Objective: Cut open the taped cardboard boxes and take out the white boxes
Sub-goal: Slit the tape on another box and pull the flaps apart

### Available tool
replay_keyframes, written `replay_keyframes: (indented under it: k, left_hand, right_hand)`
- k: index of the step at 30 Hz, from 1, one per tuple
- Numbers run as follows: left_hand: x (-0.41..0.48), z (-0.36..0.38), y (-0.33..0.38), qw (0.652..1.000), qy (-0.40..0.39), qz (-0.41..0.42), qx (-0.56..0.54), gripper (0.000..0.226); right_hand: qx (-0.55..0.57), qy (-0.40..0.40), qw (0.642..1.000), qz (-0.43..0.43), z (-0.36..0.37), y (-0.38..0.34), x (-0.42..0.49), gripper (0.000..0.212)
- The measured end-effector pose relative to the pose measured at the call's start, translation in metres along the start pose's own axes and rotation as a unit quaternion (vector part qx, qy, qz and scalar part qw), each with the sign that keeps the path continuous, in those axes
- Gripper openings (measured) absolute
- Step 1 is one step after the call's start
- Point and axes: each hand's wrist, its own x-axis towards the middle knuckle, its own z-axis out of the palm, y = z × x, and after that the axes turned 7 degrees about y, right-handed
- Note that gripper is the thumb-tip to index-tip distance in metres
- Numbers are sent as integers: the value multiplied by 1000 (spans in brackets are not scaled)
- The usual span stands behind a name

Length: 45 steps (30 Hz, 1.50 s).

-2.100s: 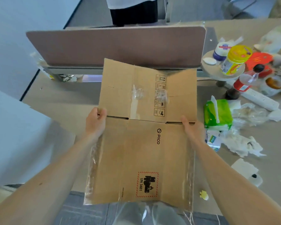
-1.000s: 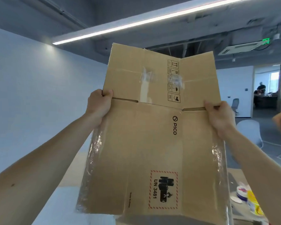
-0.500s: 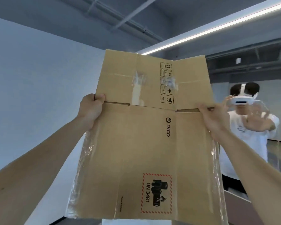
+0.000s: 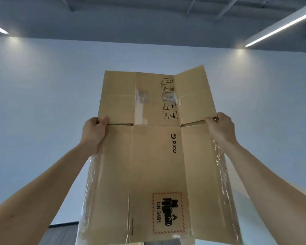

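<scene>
I hold a brown cardboard box (image 4: 154, 167) up high in front of me, both arms raised. It carries a PICO logo, a red-bordered UN 3481 label and clear tape along its sides and flaps. My left hand (image 4: 94, 133) grips its left edge at the slit under the top flaps. At the matching slit on the right edge, my right hand (image 4: 221, 129) grips it. The top flaps stand up, the right one angled. No white box shows in this view.
Behind the box is a plain pale wall (image 4: 42, 103) and a grey ceiling with strip lights (image 4: 279, 27). A dark floor strip (image 4: 60, 227) shows at the lower left. The table is out of view.
The box has gone from low over the table to held high. My view has swung left to a bare wall, and the person seen at the right is gone.
</scene>
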Motion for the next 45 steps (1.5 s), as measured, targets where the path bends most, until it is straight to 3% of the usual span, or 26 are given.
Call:
replay_keyframes:
  k: [8, 19, 27, 37, 45]
  left_hand:
    - [73, -36, -79, 998, 49, -24, 31, 37]
    - [204, -3, -208, 994, 39, -68, 75, 38]
    - [274, 76, -328, 984, 23, -120, 127, 40]
    - [344, 172, -486, 968, 0, -186, 170, 38]
    - [384, 222, -682, 936, -49, -286, 198, 39]
  right_hand:
    - [3, -58, 998, 3, 145, 16, -4, 14]
    - [-9, -100, 995, 15, 329, 86, 21, 17]
    - [-42, -139, 988, 61, 443, 188, 56, 26]
    - [-76, -223, 961, 148, 577, 320, 89, 16]
    - [-116, -291, 919, 238, 702, 460, 54, 20]
